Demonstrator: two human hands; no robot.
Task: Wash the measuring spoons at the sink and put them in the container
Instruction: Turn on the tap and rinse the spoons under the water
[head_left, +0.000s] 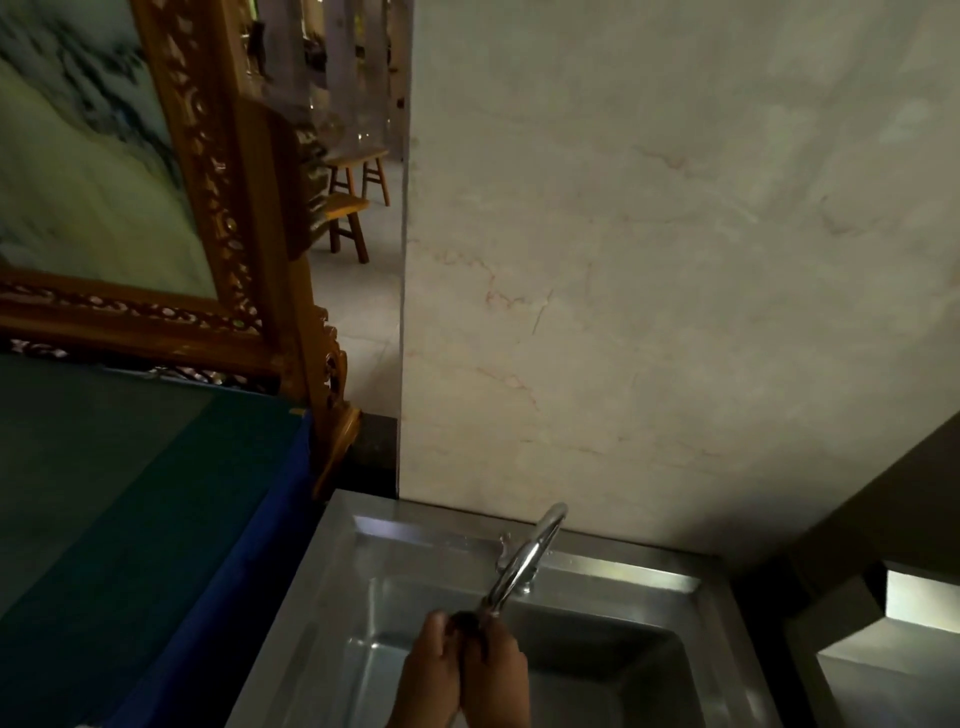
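Note:
Both my hands are together over the steel sink (332, 587), right under the spout of the curved chrome faucet (524, 561). My left hand (428, 670) and my right hand (496, 675) press against each other, fingers closed around a small dark object (464, 622), probably a measuring spoon; it is mostly hidden. I cannot make out any water stream. No container is in view.
A marble wall (649, 260) rises behind the sink. A table with a dark green top and blue edge (130, 519) stands to the left, with a carved wooden frame (249, 260) behind it. A second steel basin (893, 660) lies at the right. Wooden stools (358, 192) stand beyond the doorway.

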